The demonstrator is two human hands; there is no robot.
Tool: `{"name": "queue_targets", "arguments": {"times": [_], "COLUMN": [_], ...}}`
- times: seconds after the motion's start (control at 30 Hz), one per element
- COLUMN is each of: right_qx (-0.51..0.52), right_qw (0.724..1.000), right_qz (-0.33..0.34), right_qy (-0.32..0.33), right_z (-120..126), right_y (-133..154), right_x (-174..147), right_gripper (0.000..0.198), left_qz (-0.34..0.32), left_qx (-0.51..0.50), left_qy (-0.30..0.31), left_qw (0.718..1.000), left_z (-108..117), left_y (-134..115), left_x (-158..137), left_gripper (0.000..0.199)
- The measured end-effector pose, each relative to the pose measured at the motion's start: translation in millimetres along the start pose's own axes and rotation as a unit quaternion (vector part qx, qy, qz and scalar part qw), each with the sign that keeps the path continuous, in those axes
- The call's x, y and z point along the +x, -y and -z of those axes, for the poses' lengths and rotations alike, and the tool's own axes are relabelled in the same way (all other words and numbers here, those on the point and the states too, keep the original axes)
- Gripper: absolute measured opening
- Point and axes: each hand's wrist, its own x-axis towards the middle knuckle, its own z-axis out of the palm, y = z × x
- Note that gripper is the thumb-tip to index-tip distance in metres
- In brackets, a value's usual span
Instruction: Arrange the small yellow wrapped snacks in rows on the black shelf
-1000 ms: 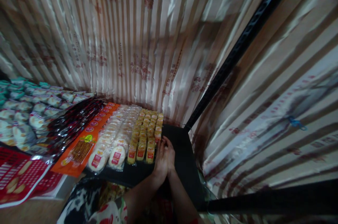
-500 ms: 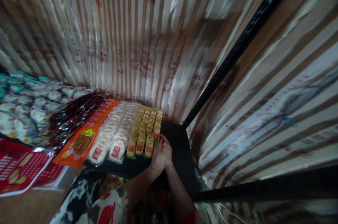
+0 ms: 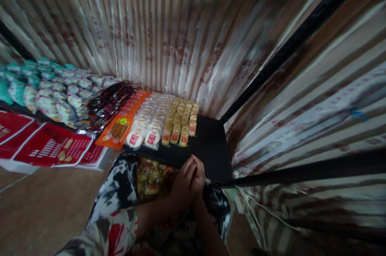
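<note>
My left hand (image 3: 184,179) and my right hand (image 3: 199,175) are brought together over my lap, near the shelf's front edge. Their fingers are closed and touch at the tips; whatever is between them, if anything, is hidden. Beyond them, small yellow-wrapped snack packs (image 3: 175,134) stand in rows on the black shelf (image 3: 211,139). The rightmost row starts farther back than the others. On my lap, left of my hands, lies a clear bag of yellow-wrapped packs (image 3: 149,177), partly covered by my left arm.
Left of the yellow packs are round white crackers in clear wrap (image 3: 152,137), an orange snack bag (image 3: 117,129), dark red packets (image 3: 110,105) and white-and-green packets (image 3: 48,95). Red printed sheets (image 3: 57,145) hang at the shelf's front. A black post (image 3: 271,63) rises at the right.
My hands have drawn back from the rightmost row of yellow packs to above my lap, still together. The view has shifted, showing more of the lap and the bag.
</note>
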Motion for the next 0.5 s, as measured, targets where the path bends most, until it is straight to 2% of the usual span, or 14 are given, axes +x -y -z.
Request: {"name": "queue_targets", "arguments": {"times": [0.03,0.1,0.17,0.23,0.33,0.4,0.5], "right_qx": [0.007,0.021,0.027,0.021,-0.011,-0.039,-0.062], "right_qw": [1.000,1.000,0.999,0.997,0.983,0.971,0.959], "right_qz": [0.007,0.019,0.013,-0.025,-0.081,-0.086,-0.080], "right_qy": [-0.008,-0.008,0.021,0.068,0.163,0.218,0.263], "right_z": [-4,-16,-32,-47,-68,-78,-90], "right_y": [0,0,-1,0,6,12,18], "right_x": [-12,-35,-54,-65,-69,-65,-57], "right_gripper": [0.041,0.040,0.041,0.042,0.043,0.044,0.043], "left_qz": [-0.018,-0.010,0.017,0.058,0.152,0.212,0.282], "left_qx": [0.001,0.011,0.020,0.026,0.043,0.053,0.038], "left_qy": [0.019,0.023,0.024,0.019,-0.004,-0.021,-0.044], "left_qw": [1.000,1.000,0.999,0.998,0.987,0.976,0.958], "left_z": [9,23,31,35,40,43,47], "left_y": [4,12,24,39,68,89,116], "left_x": [-14,-38,-55,-66,-72,-69,-58], "left_gripper": [0.048,0.045,0.044,0.042,0.039,0.041,0.050]}}
